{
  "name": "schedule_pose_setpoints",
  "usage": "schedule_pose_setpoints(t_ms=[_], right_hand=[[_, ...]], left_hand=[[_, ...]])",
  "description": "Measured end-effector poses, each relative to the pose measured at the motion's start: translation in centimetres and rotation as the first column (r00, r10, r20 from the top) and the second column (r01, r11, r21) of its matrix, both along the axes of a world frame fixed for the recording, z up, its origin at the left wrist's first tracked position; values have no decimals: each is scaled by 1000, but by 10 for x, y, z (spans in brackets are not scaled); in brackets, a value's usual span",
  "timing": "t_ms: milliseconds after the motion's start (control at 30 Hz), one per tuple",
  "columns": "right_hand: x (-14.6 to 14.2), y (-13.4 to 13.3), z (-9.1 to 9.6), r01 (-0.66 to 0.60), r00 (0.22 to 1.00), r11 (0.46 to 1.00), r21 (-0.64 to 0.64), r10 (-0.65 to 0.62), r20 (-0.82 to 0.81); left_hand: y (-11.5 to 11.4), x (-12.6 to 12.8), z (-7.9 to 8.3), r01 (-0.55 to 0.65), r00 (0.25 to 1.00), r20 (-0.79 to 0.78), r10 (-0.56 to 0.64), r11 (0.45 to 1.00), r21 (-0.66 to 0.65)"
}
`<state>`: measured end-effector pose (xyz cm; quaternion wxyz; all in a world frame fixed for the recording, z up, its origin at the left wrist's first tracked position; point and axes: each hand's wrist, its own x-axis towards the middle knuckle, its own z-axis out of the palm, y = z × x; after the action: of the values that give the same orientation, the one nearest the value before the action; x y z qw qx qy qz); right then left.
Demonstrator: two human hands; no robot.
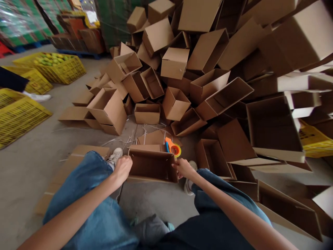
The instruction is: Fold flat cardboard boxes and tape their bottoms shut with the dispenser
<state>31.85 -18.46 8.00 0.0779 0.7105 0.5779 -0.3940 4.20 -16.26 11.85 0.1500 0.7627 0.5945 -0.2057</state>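
Warehouse interior, viewed from above. Grey concrete floor (pixel 28 184) littered with thin strapping scraps (pixel 117 140). Upper left: yellow slatted crate (pixel 70 73) holding green-yellow fruit, with further yellow crates (pixel 20 118) lying nearby on the floor. Behind these: shrink-wrapped stacks of goods (pixel 20 21) on a blue pallet (pixel 80 54). Centre to right: tumbled heap of open cardboard cartons (pixel 205 52). Light even and subdued.

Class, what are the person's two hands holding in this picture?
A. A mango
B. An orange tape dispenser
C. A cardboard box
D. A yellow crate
C: the left hand and right hand are on opposite sides of the cardboard box, and the tape dispenser sits beyond it.
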Motion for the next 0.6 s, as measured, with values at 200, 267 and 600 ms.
schedule_pose_setpoints(t_ms=[200, 267, 600], right_hand=[[-6, -1, -3, -16, 999, 999, 32, 15, 35], [-6, 1, 0, -34, 997, 998, 50, 31, 69], [1, 3, 9, -123, 985, 992, 35, 118, 127]], left_hand=[[-15, 14, -21, 194, 980, -46, -196, 980, -31], [-15, 20, -28, 175, 983, -54, -177, 984, -47], [2, 33, -13, 176, 980, -70, -188, 973, -151]])
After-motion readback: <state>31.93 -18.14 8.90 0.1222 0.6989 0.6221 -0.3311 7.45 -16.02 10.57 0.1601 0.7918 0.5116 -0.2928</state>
